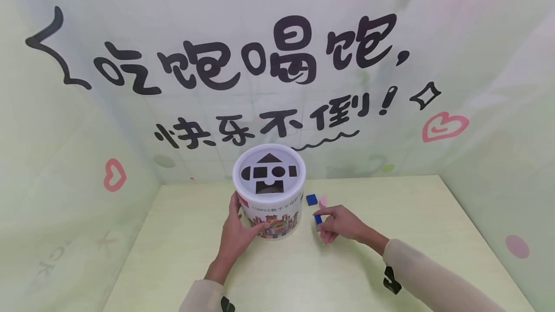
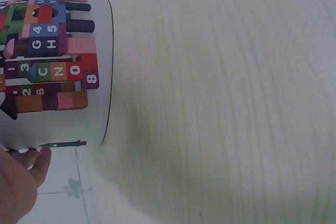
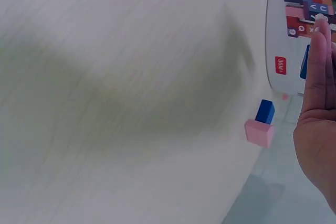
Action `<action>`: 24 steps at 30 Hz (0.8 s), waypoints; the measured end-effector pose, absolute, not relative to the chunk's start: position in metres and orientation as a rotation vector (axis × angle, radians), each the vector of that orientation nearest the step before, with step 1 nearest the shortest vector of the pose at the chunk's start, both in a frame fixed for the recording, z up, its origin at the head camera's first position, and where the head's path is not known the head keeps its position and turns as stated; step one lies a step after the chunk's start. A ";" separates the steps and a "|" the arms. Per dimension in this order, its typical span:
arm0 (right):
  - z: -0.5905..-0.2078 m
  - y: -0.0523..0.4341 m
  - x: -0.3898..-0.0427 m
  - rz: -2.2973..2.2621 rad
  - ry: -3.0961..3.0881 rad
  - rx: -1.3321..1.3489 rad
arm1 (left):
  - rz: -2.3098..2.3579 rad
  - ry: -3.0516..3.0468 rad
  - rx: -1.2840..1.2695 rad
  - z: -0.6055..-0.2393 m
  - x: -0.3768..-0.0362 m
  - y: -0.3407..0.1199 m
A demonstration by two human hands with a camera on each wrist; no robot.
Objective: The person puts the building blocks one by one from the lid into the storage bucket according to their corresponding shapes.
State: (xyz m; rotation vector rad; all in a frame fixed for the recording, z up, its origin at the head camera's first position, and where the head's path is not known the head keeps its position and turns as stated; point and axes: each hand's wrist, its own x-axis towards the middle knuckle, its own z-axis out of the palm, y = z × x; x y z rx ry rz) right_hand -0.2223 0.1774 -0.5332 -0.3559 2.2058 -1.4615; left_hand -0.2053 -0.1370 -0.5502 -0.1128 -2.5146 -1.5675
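Note:
A white toy-block bucket (image 1: 277, 203) stands upright on the table, its lid (image 1: 284, 158) cut with differently shaped holes. My left hand (image 1: 237, 237) holds the bucket at its left side, thumb across the printed front; part of that hand also shows in the left wrist view. To the right of the bucket, my right hand (image 1: 340, 223) pinches a blue block (image 1: 318, 220) between thumb and fingers. In the right wrist view the hand largely hides this held block (image 3: 304, 62). Another blue block (image 1: 311, 200) and a pink block (image 1: 323, 201) lie just beyond the right hand.
The light wood table (image 1: 295, 283) extends around the bucket and toward me. Behind it rises a pale printed backdrop (image 1: 243, 100) with large black lettering, and similar side panels border the table left and right.

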 end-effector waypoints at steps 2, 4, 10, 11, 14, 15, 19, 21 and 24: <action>-0.522 0.176 -0.222 -1.471 2.213 -0.370 | -1.569 -2.505 -0.123 -0.550 -0.206 -0.137; -0.511 0.174 -0.222 -1.486 2.215 -0.381 | -1.567 -2.503 -0.125 -0.549 -0.206 -0.137; -0.479 0.168 -0.219 -1.540 2.250 -0.397 | -1.566 -2.516 -0.109 -0.550 -0.204 -0.137; -0.473 0.167 -0.219 -1.549 2.262 -0.398 | -1.568 -2.517 -0.107 -0.550 -0.204 -0.137; -0.455 0.165 -0.217 -1.577 2.296 -0.416 | -1.578 -2.515 -0.105 -0.549 -0.203 -0.138; -0.449 0.164 -0.217 -1.590 2.301 -0.429 | -1.581 -2.513 -0.105 -0.549 -0.203 -0.138; -0.428 0.159 -0.218 -1.615 2.312 -0.468 | -1.575 -2.512 -0.102 -0.549 -0.202 -0.138; -0.420 0.156 -0.219 -1.621 2.312 -0.479 | -1.568 -2.512 -0.105 -0.549 -0.203 -0.138; -0.412 0.151 -0.221 -1.615 2.320 -0.492 | -1.559 -2.513 -0.113 -0.549 -0.203 -0.137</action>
